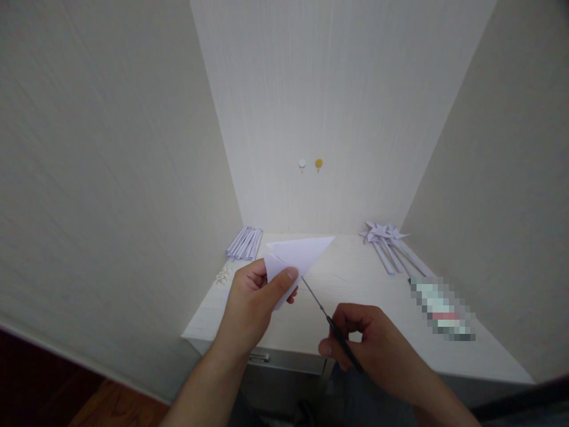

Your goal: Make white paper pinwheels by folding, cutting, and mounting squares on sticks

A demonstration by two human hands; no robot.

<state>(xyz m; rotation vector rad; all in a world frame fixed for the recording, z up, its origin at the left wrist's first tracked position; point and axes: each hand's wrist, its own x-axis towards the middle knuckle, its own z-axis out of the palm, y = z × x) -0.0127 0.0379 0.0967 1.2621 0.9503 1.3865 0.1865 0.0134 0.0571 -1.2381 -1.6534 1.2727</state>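
A folded sheet of white paper (306, 250) is pinched in my left hand (255, 293), thumb on top and fingers beneath. One pointed corner of the paper reaches to the upper right. My right hand (367, 335) is closed around the black handles of a pair of scissors (340, 338). The thin blades point up and left, their tips at the paper's lower edge near my left thumb. Whether the blades are touching the paper I cannot tell.
On the white table (342, 284), rolled paper sticks (245, 243) lie at the back left beside small pale bits (222, 274). Paper pinwheels (384, 234) on sticks lie at the back right, near a blurred-out object (442, 311). Walls enclose three sides; two hooks (319, 163) are on the back one.
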